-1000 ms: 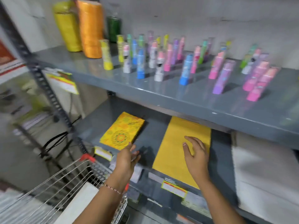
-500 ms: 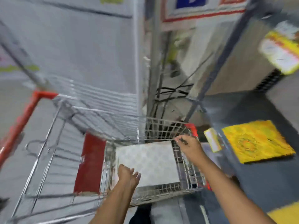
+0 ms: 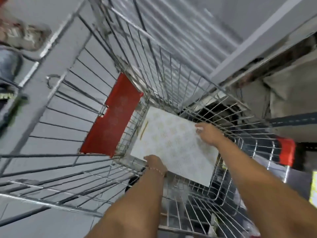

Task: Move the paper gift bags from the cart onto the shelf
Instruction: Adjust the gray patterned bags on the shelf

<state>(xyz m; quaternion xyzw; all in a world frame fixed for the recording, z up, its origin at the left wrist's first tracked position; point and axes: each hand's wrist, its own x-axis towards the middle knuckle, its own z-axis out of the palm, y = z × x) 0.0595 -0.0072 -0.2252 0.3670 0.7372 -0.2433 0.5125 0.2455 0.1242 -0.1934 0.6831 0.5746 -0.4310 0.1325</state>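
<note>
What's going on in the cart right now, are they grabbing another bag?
A person is reaching into the wire cart with both hands. The left hand is at the near edge of a flat white patterned gift bag lying on the cart's bottom, and the right hand is at its far right corner. The bag looks not yet lifted. The shelf is out of view.

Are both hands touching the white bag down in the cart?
Touching. In the head view, the left hand overlaps the white gift bag's near corner, and the right hand's fingers press on its far edge inside the cart.
</note>
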